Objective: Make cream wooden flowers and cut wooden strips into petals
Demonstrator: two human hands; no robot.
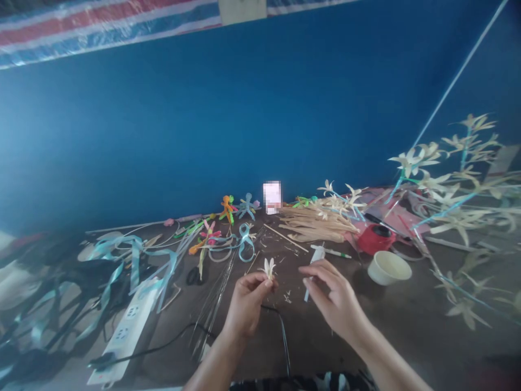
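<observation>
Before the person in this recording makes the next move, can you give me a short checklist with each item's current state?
1. Flower gripped: ok; the left hand pinches a pale flower, petals up.
2. Right hand free: ok; fingers parted, nothing visible between them.
3. Right hand clear of the white tool: cannot tell; they overlap in this view.
4. Cup upright: ok; it stands to the right of the right hand.
5. Space between the hands free of scraps: not ok; pale scraps lie there.
6. Power strip live: cannot tell; no indicator is readable.
</observation>
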